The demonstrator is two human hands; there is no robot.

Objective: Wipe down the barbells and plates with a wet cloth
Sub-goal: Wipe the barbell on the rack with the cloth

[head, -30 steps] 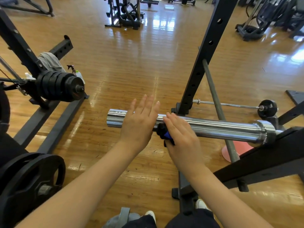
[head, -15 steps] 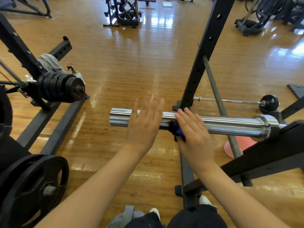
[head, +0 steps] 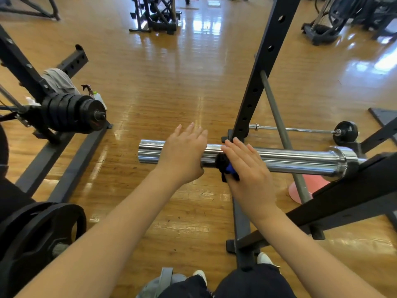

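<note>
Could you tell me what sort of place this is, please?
Most likely a gym's free-weights area: a chrome barbell sleeve rests on a black squat rack, black weight plates are stacked on a peg, and exercise machines stand on the wooden floor.

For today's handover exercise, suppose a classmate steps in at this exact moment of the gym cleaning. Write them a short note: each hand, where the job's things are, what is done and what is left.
Left hand: open, fingers straight, palm resting on the chrome barbell sleeve, steadying it.
Right hand: flat, pressing the dark blue cloth onto the sleeve just right of the left hand.
The sleeve lies across the black rack, free end pointing left.
Done: cannot tell how much of the sleeve has been wiped.
Left, as far as can be seen: the stacked plates at left, the large plate at lower left, and the small barbell on the floor beyond.
</note>
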